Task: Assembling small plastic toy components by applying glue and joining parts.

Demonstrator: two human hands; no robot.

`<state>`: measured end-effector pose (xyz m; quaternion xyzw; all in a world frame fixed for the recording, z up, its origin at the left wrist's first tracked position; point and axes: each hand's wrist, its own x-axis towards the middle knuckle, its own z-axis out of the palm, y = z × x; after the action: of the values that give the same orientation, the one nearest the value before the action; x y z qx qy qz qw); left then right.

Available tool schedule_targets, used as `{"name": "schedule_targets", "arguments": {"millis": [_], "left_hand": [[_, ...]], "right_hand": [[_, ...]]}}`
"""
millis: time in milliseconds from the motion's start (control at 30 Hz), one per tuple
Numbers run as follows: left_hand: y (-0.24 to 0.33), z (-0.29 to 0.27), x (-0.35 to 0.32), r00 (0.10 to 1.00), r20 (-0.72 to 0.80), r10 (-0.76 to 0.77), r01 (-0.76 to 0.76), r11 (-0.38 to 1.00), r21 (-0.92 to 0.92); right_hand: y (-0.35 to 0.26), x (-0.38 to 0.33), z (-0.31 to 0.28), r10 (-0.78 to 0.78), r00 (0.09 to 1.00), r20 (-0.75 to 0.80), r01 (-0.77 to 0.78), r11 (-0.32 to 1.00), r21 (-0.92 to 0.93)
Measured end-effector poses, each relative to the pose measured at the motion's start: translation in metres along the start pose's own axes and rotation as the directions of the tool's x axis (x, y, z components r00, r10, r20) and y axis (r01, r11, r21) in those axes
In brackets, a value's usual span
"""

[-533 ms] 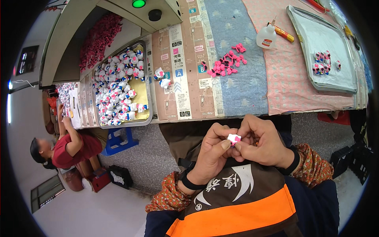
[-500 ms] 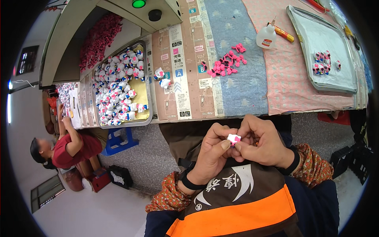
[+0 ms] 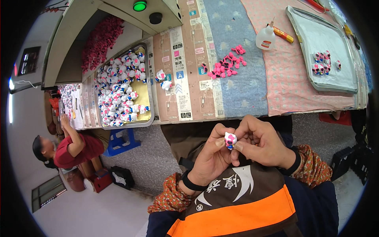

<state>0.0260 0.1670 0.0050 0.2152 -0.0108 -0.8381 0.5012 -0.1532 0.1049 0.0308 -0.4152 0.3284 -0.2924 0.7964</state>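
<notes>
Orange and dark brown, the cloth apron (image 3: 237,207) spreads across the bottom of the frame, and right above it the two bare hands are at work. The left hand (image 3: 209,160) has thumb and fingers closed on a small white-headed figurine (image 3: 230,138) with pink and dark markings and a blue lower body. The right hand (image 3: 262,144) grips it from the other side, thumb tip against it, fingers bent. There it is, head up between the fingertips, just right of centre, below the table's edge!

Up to the upper centre: a loose pile of bright pink moulded pieces (image 3: 227,66) lies mostly on a faded blue patterned cloth (image 3: 242,96). Left of that, white figurines crowd a shallow metal tray (image 3: 151,106), two more just outside its rim. Upper right, a white plastic squeeze bottle (image 3: 265,39) stands near a white-lined metal tray (image 3: 316,31) carrying a small cluster of figurines. And far left, a co-worker in a dark red top (image 3: 73,154) sits, hands raised.
</notes>
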Motion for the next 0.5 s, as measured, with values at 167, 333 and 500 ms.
{"name": "schedule_targets", "arguments": {"millis": [167,333,500], "left_hand": [[-0.002,0.009,0.001,0.991,-0.135,0.009,-0.009,1.0,-0.003],[-0.001,0.004,0.002,0.996,-0.09,0.014,-0.014,1.0,0.002],[-0.002,0.004,0.001,0.989,-0.095,0.117,-0.096,0.973,0.209]], "right_hand": [[-0.009,0.001,-0.002,0.049,0.999,0.019,-0.048,0.998,-0.039],[-0.002,0.001,-0.002,0.004,0.999,-0.034,-0.007,0.997,-0.082],[0.003,0.002,-0.003,-0.006,0.997,-0.082,-0.008,0.986,-0.166]]}}
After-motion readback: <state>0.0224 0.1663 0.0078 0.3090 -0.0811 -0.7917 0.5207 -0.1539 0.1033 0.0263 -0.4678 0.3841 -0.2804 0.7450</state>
